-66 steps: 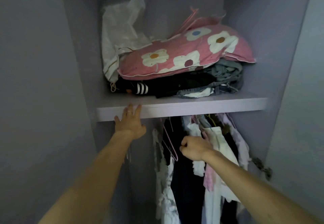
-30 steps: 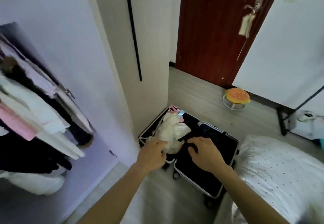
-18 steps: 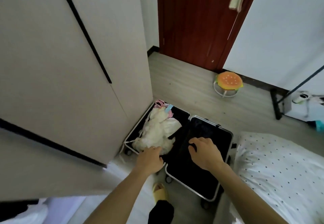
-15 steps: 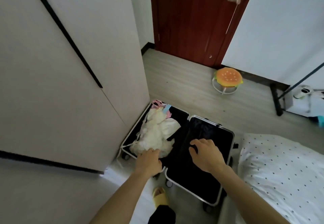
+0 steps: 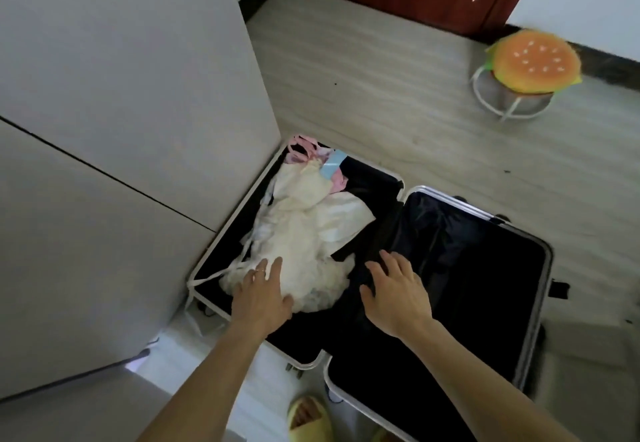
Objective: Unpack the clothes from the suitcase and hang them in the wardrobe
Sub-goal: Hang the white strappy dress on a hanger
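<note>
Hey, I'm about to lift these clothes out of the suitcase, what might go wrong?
The white strap trailing over the suitcase rim may snag when the left hand lifts the white clothes. The pink loops at the pile's far end may be tangled in and drag out too.

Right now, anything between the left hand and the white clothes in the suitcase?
Nothing visible. The left hand, fingers spread, is at the near edge of the white clothes, which lie uncovered in the left half of the open suitcase. The right hand is over the dark lining beside them.
</note>
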Available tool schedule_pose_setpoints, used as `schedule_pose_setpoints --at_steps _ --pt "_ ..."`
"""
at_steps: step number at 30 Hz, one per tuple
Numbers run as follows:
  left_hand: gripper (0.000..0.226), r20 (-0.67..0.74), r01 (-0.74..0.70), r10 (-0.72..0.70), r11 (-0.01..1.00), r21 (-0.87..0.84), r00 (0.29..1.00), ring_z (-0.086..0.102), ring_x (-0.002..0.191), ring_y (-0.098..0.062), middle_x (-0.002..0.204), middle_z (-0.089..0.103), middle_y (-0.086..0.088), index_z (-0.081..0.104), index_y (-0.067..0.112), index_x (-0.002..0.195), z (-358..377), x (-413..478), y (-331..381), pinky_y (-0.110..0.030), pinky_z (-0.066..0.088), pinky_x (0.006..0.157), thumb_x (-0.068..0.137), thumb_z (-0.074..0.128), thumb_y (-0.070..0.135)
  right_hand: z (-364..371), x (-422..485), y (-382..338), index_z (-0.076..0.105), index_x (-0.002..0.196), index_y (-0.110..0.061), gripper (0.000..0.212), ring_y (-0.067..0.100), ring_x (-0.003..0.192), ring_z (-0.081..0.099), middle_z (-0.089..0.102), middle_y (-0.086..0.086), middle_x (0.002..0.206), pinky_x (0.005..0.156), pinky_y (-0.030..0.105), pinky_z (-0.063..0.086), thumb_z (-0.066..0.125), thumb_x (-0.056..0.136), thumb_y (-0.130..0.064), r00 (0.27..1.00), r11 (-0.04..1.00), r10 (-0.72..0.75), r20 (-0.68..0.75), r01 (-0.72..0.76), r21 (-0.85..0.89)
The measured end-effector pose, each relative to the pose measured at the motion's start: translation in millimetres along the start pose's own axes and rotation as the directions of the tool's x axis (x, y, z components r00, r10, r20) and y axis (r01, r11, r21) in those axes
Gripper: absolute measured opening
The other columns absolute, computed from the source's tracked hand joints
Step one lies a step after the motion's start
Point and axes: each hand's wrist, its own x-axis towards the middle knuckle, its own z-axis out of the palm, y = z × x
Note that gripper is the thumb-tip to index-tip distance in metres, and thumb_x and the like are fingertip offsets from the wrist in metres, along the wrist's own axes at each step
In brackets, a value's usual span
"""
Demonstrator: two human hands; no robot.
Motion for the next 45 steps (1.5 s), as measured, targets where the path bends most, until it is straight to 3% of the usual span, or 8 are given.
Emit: schedule_pose_setpoints --at_steps 9,13,16,20,35,38,41,45 --pt "0.104 0.011 0.205 -0.206 0.965 -0.164 0.979 0.006 0.15 -0.038 0.164 -0.013 -0.011 -0.017 0.032 0.155 151 190 -24 -0.055 0.022 0.117 0.089 0.058 0.062 229 128 52 0.044 0.146 -0.027 0.055 0.026 0.152 -0.005 0.015 0.0 0.164 0.12 0.055 0.011 0.026 0.1 -0.05 0.989 0.975 -0.139 0.048 0.145 -0.169" --pt "0.055 -0.155 0.308 -0.352 0.917 -0.252 0.923 0.039 0.132 -0.036 0.145 0.043 -0.016 0.037 0.018 0.144 171 225 -34 -0.049 0.039 0.101 0.099 0.049 0.048 263 135 54 0.055 0.134 -0.022 0.05 0.025 0.152 -0.007 0.02 0.003 0.163 0.117 0.055 0.024 0.033 0.098 -0.048 0.986 0.987 -0.147 -0.082 0.142 -0.073" --pt "0.03 -0.239 0.215 -0.271 0.947 -0.238 0.932 0.055 0.108 -0.038 0.117 0.061 -0.018 0.058 0.012 0.113 162 220 -40 -0.045 0.047 0.086 0.104 0.041 0.034 251 133 55 0.041 0.145 -0.027 0.054 0.02 0.147 -0.027 -0.002 -0.002 0.166 0.12 0.053 0.013 0.028 0.1 -0.052 0.991 0.991 -0.121 0.056 0.125 -0.056" --pt "0.026 -0.224 0.05 -0.162 0.899 -0.436 0.961 0.058 0.099 -0.036 0.11 0.064 -0.015 0.059 0.005 0.109 93 172 -30 -0.037 0.044 0.076 0.104 0.045 0.026 188 108 48 0.026 0.153 -0.028 0.056 0.02 0.15 -0.019 -0.006 -0.001 0.165 0.122 0.048 0.001 0.03 0.101 -0.049 0.958 0.984 -0.103 0.268 0.137 -0.113" --pt "0.03 -0.313 -0.181 -0.031 0.757 -0.627 0.949 0.057 0.11 -0.026 0.115 0.065 -0.005 0.061 0.012 0.121 -277 -204 70 -0.028 0.036 0.082 0.101 0.05 0.03 -240 -160 -48 0.026 0.153 -0.017 0.063 0.024 0.147 0.02 0.031 0.003 0.157 0.115 0.038 0.028 0.046 0.099 -0.045 0.986 0.962 -0.129 -0.107 0.15 0.227" --pt "0.018 -0.331 -0.244 -0.038 0.597 -0.764 0.943 0.059 0.099 -0.025 0.1 0.067 -0.001 0.069 0.028 0.099 -315 -294 81 -0.035 0.041 0.087 0.089 0.062 0.041 -295 -226 -50 0.027 0.152 -0.021 0.066 0.025 0.143 0.028 0.035 0.003 0.153 0.112 0.04 0.033 0.053 0.095 -0.042 0.981 0.943 -0.159 -0.115 0.185 0.278" --pt "0.019 -0.29 -0.269 -0.039 0.28 -0.922 0.956 0.057 0.082 -0.025 0.072 0.064 0.003 0.066 0.03 0.063 -329 -366 89 -0.038 0.039 0.079 0.081 0.068 0.036 -317 -276 -48 0.031 0.147 -0.025 0.065 0.025 0.134 0.038 0.042 0.002 0.146 0.107 0.039 0.037 0.061 0.091 -0.034 0.971 0.918 -0.199 -0.131 0.231 0.322" --pt "0.021 -0.225 -0.233 -0.084 -0.103 -0.967 0.971 0.059 0.079 -0.02 0.074 0.064 0.001 0.06 0.018 0.07 -321 -466 86 -0.033 0.043 0.076 0.091 0.06 0.018 -314 -344 -49 0.023 0.152 -0.028 0.082 0.026 0.132 0.036 0.039 0.004 0.146 0.105 0.036 0.035 0.068 0.085 -0.025 0.955 0.905 -0.285 -0.085 0.298 0.304"
